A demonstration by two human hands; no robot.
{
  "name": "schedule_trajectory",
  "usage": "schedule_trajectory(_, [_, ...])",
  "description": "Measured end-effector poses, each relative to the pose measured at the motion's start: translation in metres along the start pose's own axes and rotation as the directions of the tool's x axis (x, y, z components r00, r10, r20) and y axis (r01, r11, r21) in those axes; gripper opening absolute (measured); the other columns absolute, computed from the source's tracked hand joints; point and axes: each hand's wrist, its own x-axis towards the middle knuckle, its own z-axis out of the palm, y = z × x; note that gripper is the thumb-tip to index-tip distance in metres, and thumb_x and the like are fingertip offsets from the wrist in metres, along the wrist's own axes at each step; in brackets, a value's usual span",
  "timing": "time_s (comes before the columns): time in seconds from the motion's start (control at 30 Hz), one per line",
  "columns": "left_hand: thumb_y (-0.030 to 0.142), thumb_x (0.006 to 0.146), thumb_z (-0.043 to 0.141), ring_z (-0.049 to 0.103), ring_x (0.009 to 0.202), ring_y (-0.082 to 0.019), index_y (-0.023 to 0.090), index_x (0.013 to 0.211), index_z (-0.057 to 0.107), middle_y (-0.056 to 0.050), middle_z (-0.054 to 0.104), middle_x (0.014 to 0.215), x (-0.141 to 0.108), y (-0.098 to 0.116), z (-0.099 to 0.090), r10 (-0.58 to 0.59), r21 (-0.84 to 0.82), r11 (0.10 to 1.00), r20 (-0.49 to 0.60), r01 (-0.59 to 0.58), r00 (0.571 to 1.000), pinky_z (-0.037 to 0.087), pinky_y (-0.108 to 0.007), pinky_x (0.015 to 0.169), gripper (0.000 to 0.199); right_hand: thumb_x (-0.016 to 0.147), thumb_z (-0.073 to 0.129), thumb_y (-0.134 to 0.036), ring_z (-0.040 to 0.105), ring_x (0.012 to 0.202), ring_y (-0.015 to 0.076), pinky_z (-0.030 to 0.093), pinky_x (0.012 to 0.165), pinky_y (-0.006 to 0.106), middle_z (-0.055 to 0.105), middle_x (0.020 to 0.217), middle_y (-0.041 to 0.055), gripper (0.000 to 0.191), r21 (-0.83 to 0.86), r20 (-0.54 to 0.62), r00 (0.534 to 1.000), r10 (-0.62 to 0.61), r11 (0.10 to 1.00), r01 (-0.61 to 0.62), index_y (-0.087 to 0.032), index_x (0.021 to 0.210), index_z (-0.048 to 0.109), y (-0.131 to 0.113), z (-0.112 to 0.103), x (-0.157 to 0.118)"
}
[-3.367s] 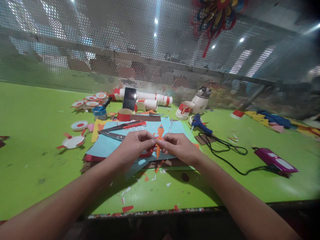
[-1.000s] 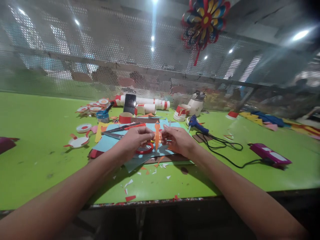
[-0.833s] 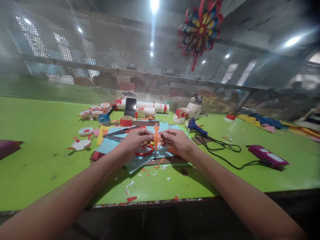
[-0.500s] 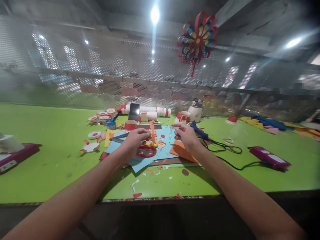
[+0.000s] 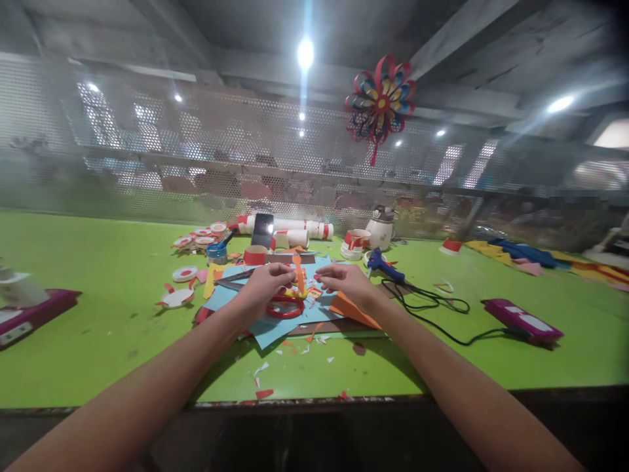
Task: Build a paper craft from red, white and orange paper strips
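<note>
My left hand [image 5: 265, 288] is closed in a pinch on an orange paper cutout [image 5: 297, 269], a narrow upright strip with a rounded top. My right hand [image 5: 348, 283] reaches in from the other side, its fingertips closed at a small red paper piece [image 5: 317, 278] over light blue paper [image 5: 270, 334]. Beneath my left fingers lie scissors with red handles [image 5: 285, 308], their dark blades pointing left. A yellow item [image 5: 303, 294] beside them is partly hidden. Folded orange paper [image 5: 354, 309] rests below my right hand.
A blue glue gun [image 5: 386, 265] trails a black cable to a purple power strip [image 5: 523, 321]. Behind stand a phone [image 5: 263, 229], white paper rolls [image 5: 295, 238], paper cups [image 5: 354, 244] and a jug [image 5: 381, 229]. A blue jar [image 5: 217, 253] stands left. Paper scraps litter the front.
My right hand has moved left and down to the small red piece. The clear strip at its fingers is no longer visible. My left hand still holds the orange cutout; the view has tilted up slightly.
</note>
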Motion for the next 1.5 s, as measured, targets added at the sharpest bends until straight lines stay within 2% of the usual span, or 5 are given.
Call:
schedule_trajectory(0.23, [0.030,0.057,0.081,0.054,0.058,-0.011,0.014,0.069,0.062,-0.001,0.060,0.067,-0.006,0.002,0.004,-0.031,-0.034,0.999,0.101,0.035,0.994,0.043,-0.025,0.055,0.027,0.070,0.072,-0.046,0.056,0.066,0.0120,0.045,0.065,0.028,0.067,0.073,0.0037,0.035,-0.011,0.085,0.996,0.003,1.000,-0.003,-0.012,0.079,0.071,-0.005,0.010,-0.009])
schedule_trajectory(0.4, [0.030,0.055,0.082,0.054,0.055,-0.011,0.013,0.069,0.063,-0.001,0.060,0.063,-0.006,0.000,0.008,-0.048,-0.037,0.998,0.149,0.054,0.988,0.042,-0.025,0.054,0.029,0.062,0.077,-0.049,0.054,0.057,0.0109,0.044,0.062,0.028,0.062,0.061,0.0010,0.039,0.054,0.145,0.989,0.028,0.998,-0.036,-0.012,0.070,0.067,-0.006,0.013,-0.012])
schedule_trajectory(0.8, [0.030,0.057,0.081,0.055,0.056,-0.012,0.015,0.070,0.058,-0.001,0.059,0.064,-0.009,0.002,0.010,-0.041,-0.075,0.996,0.103,0.049,0.994,0.040,-0.024,0.048,0.030,0.062,0.078,-0.044,0.051,0.053,0.0097,0.038,0.057,0.025,0.059,0.055,-0.0012,0.034,0.052,0.153,0.986,0.064,0.996,-0.072,-0.013,0.066,0.067,-0.004,0.019,-0.016])
schedule_trajectory(1.17, [0.026,0.059,0.079,0.054,0.058,-0.010,0.014,0.068,0.060,-0.001,0.059,0.064,-0.011,0.002,0.014,0.011,-0.089,0.996,0.075,-0.004,0.997,0.040,-0.025,0.055,0.024,0.065,0.077,-0.042,0.047,0.052,0.0093,0.035,0.054,0.025,0.058,0.054,-0.0012,0.031,0.054,0.142,0.987,0.078,0.995,-0.086,-0.013,0.067,0.066,0.004,0.020,-0.015])
schedule_trajectory(1.5, [0.023,0.061,0.078,0.050,0.055,-0.009,0.014,0.067,0.060,-0.001,0.058,0.062,-0.010,0.004,0.012,-0.007,-0.094,0.995,0.093,0.016,0.996,0.036,-0.024,0.051,0.021,0.061,0.079,-0.043,0.050,0.054,0.0094,0.038,0.058,0.026,0.060,0.059,-0.0005,0.033,0.092,0.191,0.977,0.094,0.989,-0.113,-0.013,0.066,0.065,-0.006,0.016,-0.015])
